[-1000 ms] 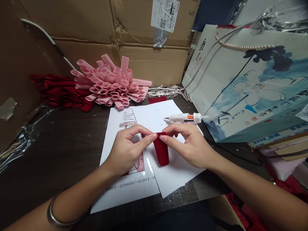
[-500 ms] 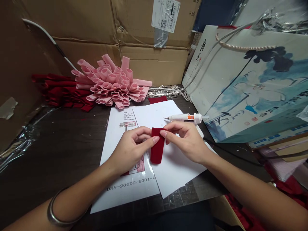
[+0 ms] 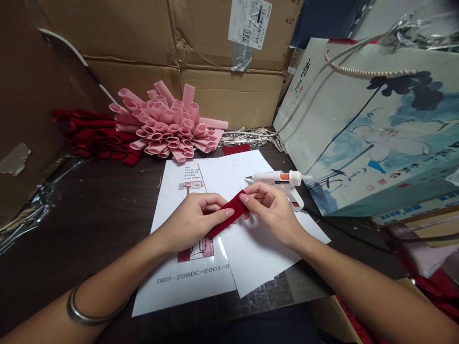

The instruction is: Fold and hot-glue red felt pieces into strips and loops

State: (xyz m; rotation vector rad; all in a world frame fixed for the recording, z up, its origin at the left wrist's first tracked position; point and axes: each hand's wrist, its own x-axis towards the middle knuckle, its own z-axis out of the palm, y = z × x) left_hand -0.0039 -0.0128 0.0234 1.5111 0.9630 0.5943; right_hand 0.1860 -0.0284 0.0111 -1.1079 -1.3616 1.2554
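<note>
Nearest the person, a metal bangle (image 3: 84, 313) sits on the left forearm, and both arms reach forward over the white paper sheets (image 3: 251, 248) spread on the dark table (image 3: 89, 224). Above those sheets the left hand (image 3: 190, 224) and the right hand (image 3: 272, 210) pinch a red felt strip (image 3: 227, 219) between fingertips, one at each end, so it slants up toward the right. Just beyond the sheets' far right edge lies a white glue gun (image 3: 278, 179). Farther back from the sheets a bundle of pink rolled strips (image 3: 168, 126) fans out, with red pieces (image 3: 93, 134) to its left, cardboard boxes (image 3: 215, 71) behind and a painted gift bag (image 3: 376, 129) at right.
</note>
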